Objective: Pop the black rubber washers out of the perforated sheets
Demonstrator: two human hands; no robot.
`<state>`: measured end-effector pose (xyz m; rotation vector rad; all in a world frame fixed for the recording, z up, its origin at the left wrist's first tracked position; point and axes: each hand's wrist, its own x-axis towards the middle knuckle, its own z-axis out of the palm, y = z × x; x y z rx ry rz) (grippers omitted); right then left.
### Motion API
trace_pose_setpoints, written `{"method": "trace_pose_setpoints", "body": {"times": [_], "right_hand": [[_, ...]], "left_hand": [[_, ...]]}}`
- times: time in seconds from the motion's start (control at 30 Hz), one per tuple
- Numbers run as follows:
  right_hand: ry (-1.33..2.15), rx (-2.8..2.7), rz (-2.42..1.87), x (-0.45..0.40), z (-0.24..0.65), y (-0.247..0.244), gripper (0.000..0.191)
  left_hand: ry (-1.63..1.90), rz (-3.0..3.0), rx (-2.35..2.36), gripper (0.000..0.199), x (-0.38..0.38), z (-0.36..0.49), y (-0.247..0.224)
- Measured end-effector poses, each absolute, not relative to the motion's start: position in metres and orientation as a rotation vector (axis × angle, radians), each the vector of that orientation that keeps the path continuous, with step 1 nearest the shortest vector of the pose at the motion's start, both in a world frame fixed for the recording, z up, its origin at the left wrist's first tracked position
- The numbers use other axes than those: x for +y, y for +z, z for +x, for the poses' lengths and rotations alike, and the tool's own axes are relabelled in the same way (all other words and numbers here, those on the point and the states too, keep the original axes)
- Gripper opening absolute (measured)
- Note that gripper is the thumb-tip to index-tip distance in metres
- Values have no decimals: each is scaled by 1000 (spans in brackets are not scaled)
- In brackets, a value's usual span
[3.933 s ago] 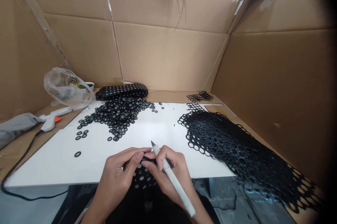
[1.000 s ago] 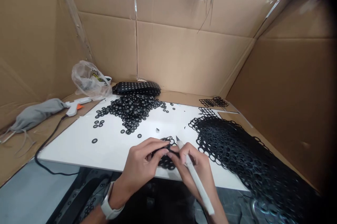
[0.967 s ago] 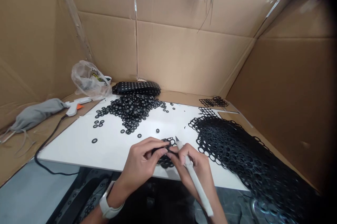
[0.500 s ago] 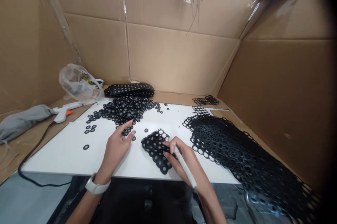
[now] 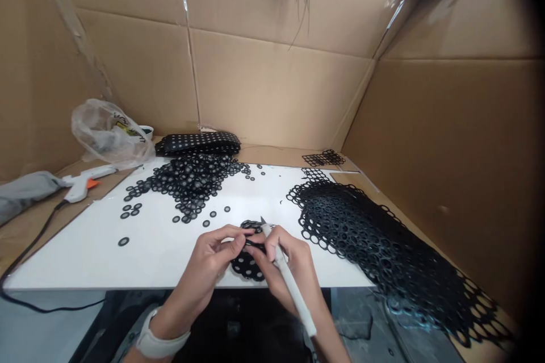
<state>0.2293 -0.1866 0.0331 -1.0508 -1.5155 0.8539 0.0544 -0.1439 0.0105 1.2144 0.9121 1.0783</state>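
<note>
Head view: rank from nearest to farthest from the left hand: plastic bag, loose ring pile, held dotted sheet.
1. Dotted sheet: held by the left hand.
2. Ring pile: beyond it, on the white board.
3. Plastic bag: far left, at the back.

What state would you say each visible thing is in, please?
Sheet, bent, partly hidden
Knife, blade bare
Left hand, pinching the sheet
Right hand, holding the knife
Discs, loose, mostly piled
Mesh, heaped
Rear sheets, stacked
Bag, crumpled
Glue gun, lying down; on or off unclear
Wristband, worn

glue gun: left | plastic bag: beside tub | cardboard wall: back
</note>
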Motion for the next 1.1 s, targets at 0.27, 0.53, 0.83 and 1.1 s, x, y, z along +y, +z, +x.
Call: {"method": "trace_pose_setpoints", "body": {"times": [0.27, 0.53, 0.83, 1.1], "right_hand": [[984, -1441, -1151, -169, 245, 25, 30], [951, -1340, -1190, -165, 251, 26, 39], [985, -1365, -1037, -180, 232, 23, 40], [1051, -1355, -1084, -169, 230, 15, 38]], "left_hand": [[1350, 1233, 1271, 51, -88, 20, 8], [1211, 1889, 1339, 40, -111, 26, 1], [1123, 1743, 1161, 51, -157, 59, 1], [1301, 1757, 1607, 46, -81, 20, 2]]}}
